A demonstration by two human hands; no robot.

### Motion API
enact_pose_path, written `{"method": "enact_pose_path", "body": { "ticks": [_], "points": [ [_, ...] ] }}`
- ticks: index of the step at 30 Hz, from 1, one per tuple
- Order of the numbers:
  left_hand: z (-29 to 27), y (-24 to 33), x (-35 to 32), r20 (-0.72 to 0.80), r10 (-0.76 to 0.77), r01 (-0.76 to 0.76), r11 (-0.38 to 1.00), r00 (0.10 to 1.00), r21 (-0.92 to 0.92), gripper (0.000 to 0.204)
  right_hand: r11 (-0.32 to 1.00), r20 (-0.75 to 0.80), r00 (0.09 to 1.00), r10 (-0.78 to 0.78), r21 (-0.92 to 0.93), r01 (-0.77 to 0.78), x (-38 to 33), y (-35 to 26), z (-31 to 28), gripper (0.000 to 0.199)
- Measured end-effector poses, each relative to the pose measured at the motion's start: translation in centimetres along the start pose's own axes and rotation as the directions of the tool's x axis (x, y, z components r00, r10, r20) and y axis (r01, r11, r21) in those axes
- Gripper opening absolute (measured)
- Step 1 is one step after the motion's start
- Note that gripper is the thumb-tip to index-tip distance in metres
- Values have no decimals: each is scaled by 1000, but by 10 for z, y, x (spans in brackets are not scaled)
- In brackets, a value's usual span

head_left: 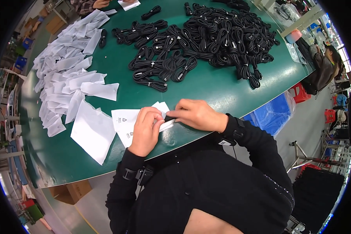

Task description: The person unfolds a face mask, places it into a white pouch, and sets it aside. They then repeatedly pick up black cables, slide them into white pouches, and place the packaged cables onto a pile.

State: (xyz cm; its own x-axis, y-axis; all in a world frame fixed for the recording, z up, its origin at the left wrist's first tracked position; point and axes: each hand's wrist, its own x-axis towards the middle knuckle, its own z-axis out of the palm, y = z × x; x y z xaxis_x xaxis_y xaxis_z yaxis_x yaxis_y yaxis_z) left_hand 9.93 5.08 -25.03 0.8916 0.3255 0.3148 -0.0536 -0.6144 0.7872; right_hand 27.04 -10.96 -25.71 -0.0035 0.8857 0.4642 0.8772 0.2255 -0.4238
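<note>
One black cable bundle (pixel 169 118) lies between left hand (pixel 147 125) and right hand (pixel 198 115), above worktop (pixel 206 84) near its front edge. I read left grip as pinching white sleeve (pixel 167 125), right grip as pinching bundle. Visible length runs roughly sideways, just left of right fingertips; right hand looks nearer. Bundle's far end hidden; I cannot tell how deep it sits.

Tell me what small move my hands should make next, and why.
Perhaps ease the black item into the white packet with your right hand, your left hand steadying the packet: the item's dark surface shows between both hands against the white, so it seems not fully covered. How deep it sits is hidden.
</note>
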Motion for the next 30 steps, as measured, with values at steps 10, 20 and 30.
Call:
{"method": "enact_pose_path", "body": {
  "ticks": [10,20,30],
  "points": [
    [-12,8,13,29,169,-171,976,985,132,19,-572,729,486,482,682,-456,0,-6,5,26],
    [-22,4,17,-63,90,-84,992,994,92,14,323,353,786,508,768,-553,11,-8,0,17],
    [-37,10,25,-46,2,-1,1000,999,2,9,968,-9,976,-217,126,217,36,-2,-33,33]
  ]
}}
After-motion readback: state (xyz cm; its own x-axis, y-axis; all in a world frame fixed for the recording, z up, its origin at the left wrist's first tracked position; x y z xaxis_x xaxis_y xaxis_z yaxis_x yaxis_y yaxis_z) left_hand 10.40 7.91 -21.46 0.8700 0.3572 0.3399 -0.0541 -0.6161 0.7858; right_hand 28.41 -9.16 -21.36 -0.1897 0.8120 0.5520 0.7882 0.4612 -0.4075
